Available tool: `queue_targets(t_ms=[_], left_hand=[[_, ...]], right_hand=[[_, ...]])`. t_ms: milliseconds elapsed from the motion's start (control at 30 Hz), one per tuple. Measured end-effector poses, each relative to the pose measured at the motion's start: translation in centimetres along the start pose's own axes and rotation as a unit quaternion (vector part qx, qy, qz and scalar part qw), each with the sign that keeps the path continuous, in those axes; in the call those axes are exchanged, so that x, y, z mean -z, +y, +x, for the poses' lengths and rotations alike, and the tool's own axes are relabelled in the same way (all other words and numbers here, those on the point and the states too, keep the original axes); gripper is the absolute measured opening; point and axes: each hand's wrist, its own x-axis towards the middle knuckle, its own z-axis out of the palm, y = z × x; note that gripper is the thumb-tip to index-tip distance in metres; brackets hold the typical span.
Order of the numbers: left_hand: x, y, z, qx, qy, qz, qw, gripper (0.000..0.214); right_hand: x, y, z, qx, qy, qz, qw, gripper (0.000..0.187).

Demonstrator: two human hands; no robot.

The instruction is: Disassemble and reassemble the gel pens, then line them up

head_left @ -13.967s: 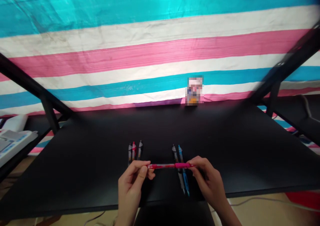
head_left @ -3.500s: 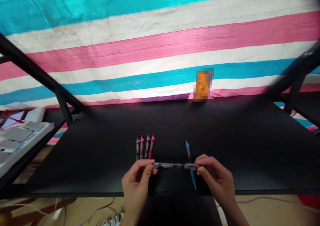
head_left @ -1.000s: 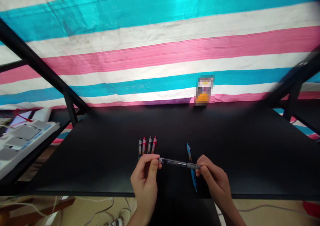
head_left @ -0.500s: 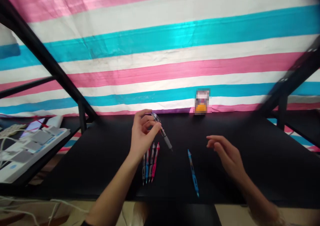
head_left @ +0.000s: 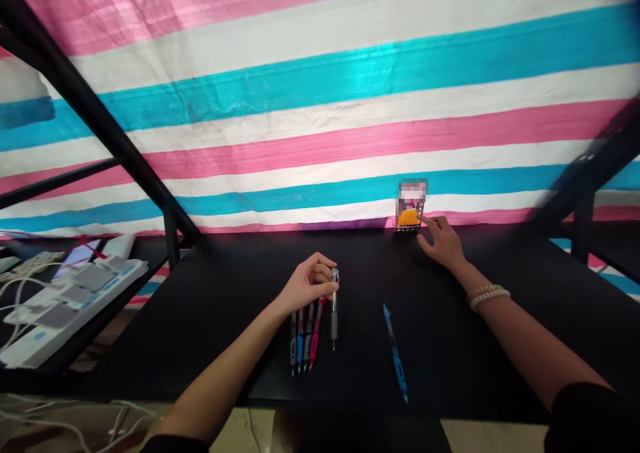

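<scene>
The blue pen (head_left: 395, 354) lies by itself on the black table (head_left: 215, 293), tip toward me. To its left, my left hand (head_left: 306, 285) grasps a clear pen with a grey grip (head_left: 335, 325) near the upper end, pinched between thumb and fingers, tip also pointing my way; I cannot tell whether that tip touches the table. Farther left of the blue pen, the row of four pens (head_left: 315, 343) lies side by side, its upper ends partly behind my left hand, the pink one nearest the blue pen. Well beyond the blue pen and to its right, my right hand (head_left: 444, 245) is free, index finger stretched toward the upright object (head_left: 410, 217), which is mostly blurred with an orange lower part; whether I touch it is unclear. A beaded bracelet (head_left: 490, 295) circles my right wrist. Far left of the blue pen sits a white power strip (head_left: 35, 341).
</scene>
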Motion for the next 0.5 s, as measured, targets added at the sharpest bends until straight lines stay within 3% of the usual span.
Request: queue_targets(t_ms=[167, 500], left_hand=[[0.9, -0.4, -0.3, 0.028, -0.014, 0.007, 0.999, 0.044], [0.0, -0.4, -0.3, 0.02, -0.018, 0.007, 1.0, 0.048]], right_hand=[[-0.6, 1.4, 0.1, 0.007, -0.011, -0.037, 0.999, 0.039], [-1.1, 1.8, 0.5, 0.013, -0.058, -0.081, 0.995, 0.034]])
